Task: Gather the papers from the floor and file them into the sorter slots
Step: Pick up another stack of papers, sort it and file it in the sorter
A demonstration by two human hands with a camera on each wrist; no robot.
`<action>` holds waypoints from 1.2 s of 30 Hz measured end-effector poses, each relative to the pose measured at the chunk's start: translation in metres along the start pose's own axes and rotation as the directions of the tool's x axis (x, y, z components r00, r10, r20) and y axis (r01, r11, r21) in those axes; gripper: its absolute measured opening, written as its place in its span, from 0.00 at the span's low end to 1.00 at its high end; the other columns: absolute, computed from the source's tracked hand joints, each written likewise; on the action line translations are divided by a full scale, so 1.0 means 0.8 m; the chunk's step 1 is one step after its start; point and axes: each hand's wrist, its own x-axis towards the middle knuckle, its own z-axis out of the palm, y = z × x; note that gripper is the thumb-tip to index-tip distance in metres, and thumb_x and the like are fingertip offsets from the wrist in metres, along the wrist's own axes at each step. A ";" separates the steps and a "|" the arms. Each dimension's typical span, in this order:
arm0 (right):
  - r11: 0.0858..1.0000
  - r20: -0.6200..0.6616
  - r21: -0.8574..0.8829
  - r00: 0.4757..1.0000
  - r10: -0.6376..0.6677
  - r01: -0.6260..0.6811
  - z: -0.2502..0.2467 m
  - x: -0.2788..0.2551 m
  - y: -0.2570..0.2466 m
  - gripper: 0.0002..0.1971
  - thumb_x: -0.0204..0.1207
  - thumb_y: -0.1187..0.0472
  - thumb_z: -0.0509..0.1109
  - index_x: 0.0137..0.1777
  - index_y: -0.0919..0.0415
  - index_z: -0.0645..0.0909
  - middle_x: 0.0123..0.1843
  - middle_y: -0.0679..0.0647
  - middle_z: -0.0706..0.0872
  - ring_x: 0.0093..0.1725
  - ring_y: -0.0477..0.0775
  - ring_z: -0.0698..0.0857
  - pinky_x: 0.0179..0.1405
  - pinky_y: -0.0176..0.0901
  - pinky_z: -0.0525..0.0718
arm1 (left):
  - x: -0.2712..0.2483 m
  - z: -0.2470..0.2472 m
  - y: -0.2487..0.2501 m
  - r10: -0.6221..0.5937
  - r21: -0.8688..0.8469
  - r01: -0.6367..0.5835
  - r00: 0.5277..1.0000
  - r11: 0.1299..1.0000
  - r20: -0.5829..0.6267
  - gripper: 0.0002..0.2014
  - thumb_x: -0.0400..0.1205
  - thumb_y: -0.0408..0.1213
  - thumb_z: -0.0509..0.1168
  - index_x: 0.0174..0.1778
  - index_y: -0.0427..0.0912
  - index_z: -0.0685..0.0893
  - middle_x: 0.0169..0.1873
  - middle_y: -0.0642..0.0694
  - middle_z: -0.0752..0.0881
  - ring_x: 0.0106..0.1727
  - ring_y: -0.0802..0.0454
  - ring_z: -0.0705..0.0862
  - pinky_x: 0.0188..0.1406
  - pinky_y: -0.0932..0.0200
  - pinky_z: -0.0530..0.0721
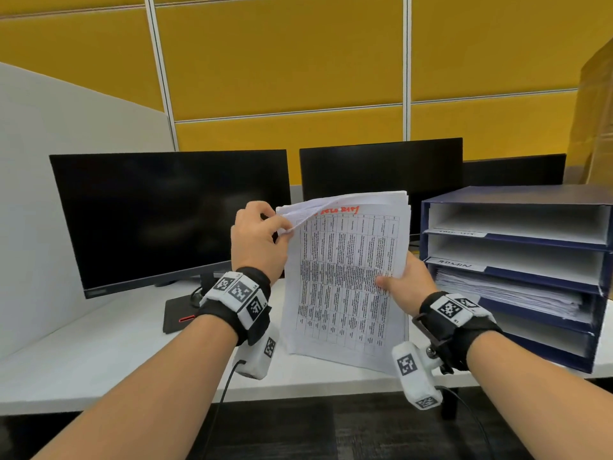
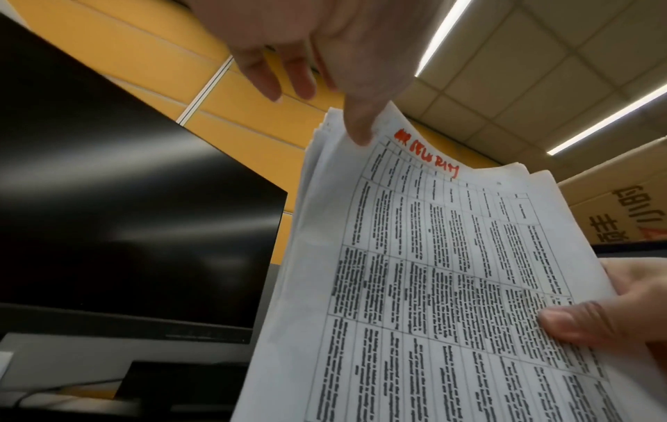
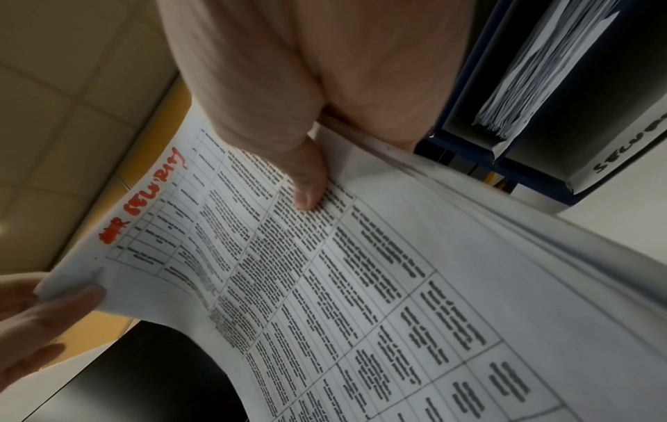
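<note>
Easily fumbled here: papers (image 1: 345, 277) held upright over the desk (image 1: 99, 353), beside the sorter (image 1: 517, 270); top sheets liable to slip and fan out, being pinched only at a corner; left hand (image 1: 257, 240) nipping that upper corner between thumb and forefinger, other fingers loose; right hand (image 1: 406, 282) gripping the stack's right edge, thumb (image 3: 307, 182) flat across the print.

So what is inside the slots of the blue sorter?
In the blue sorter, the slot under the ADMIN label holds a paper stack. The two upper slots look empty. The lowest slot's back stays hidden.
</note>
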 end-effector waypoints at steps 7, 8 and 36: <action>1.000 0.006 -0.013 1.000 -0.003 0.003 -0.001 0.001 0.002 0.26 0.73 0.74 0.72 0.70 0.60 0.74 0.66 0.55 0.83 0.65 0.54 0.81 0.64 0.47 0.77 | -0.010 0.007 -0.007 -0.064 -0.150 0.091 0.982 0.984 0.179 0.07 0.73 0.23 0.72 0.38 0.40 0.87 0.67 0.47 0.82 0.67 0.49 0.75 0.68 0.57 0.72; 1.000 0.008 -0.011 1.000 -0.002 0.002 -0.001 0.001 0.002 0.26 0.73 0.74 0.72 0.70 0.60 0.74 0.67 0.55 0.83 0.65 0.54 0.81 0.64 0.47 0.77 | -0.009 0.007 -0.007 -0.055 -0.140 0.080 0.983 0.987 0.175 0.07 0.74 0.23 0.72 0.38 0.39 0.87 0.69 0.48 0.80 0.68 0.49 0.75 0.66 0.59 0.71; 0.999 0.022 0.037 0.999 -0.041 0.040 -0.002 0.009 0.012 0.25 0.71 0.74 0.73 0.68 0.59 0.75 0.60 0.50 0.85 0.59 0.49 0.82 0.61 0.46 0.81 | 0.000 0.015 -0.013 -0.382 -0.374 0.440 0.897 0.817 0.221 0.03 0.79 0.38 0.72 0.44 0.43 0.85 0.52 0.54 0.82 0.54 0.56 0.80 0.58 0.55 0.80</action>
